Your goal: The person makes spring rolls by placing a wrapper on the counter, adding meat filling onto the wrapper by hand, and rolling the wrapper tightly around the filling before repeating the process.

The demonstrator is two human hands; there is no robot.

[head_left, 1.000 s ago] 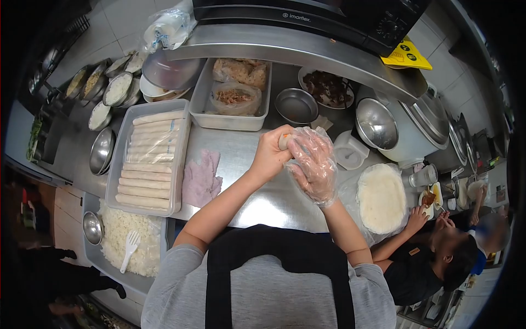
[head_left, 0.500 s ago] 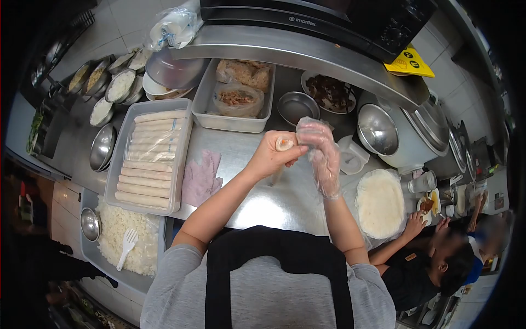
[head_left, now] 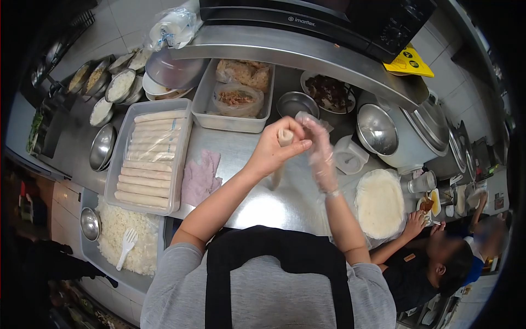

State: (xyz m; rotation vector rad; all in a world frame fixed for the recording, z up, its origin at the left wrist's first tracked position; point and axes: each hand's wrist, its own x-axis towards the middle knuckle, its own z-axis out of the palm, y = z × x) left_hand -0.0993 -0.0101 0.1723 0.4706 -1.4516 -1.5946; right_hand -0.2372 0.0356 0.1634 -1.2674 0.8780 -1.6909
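Hands above a steel counter [head_left: 249, 205], located by reference to the roll box [head_left: 176, 186]. To the right of the roll box, the bare left hand [head_left: 276, 145] gripped 1 roll [head_left: 285, 137], fingers curled around it; from my remote station I saw its pale end projecting at the top of the fist. The right hand [head_left: 320, 151], clear-gloved and blurred, was raised farther right of the roll box, fingers extended and open; I could not tell whether they touched the left thumb.

The counter's surface shone with reflected light. A mauve cloth [head_left: 201, 178] lay crumpled just right of the roll box. A food box [head_left: 230, 125] stood beyond the roll box and to its right, holding bagged food. A pale slab [head_left: 381, 200] lay well to the roll box's right. On the roll box's near side, a tub [head_left: 163, 236] held white rice [head_left: 112, 219] and a white fork [head_left: 127, 249].

Beyond the roll box, I noted a steel shelf [head_left: 312, 49] bearing a black oven [head_left: 274, 13], and a tiled wall [head_left: 109, 24]. Far right of the roll box was a dark-shirted co-worker [head_left: 416, 274].
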